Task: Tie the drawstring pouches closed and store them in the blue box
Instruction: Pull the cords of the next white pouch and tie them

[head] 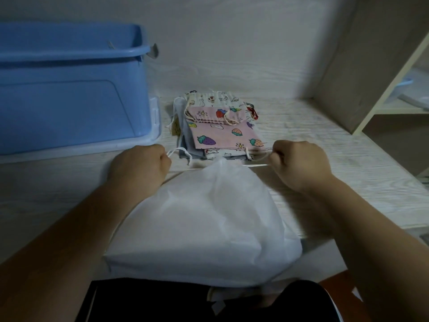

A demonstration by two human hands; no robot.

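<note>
A large white drawstring pouch lies on the desk in front of me, its mouth gathered to a point at the far end. My left hand is fisted round the left drawstring, with a white loop showing beside the thumb. My right hand grips the right drawstring, which runs taut to the pouch's mouth. Just behind the mouth, a stack of patterned pouches lies flat, with a pink strawberry-print one on top. The blue box stands open at the far left.
The box sits on a clear lid on the pale wood-grain desk. A wall closes the back, and a shelf unit rises at the right. My dark-clothed lap is below the desk's near edge.
</note>
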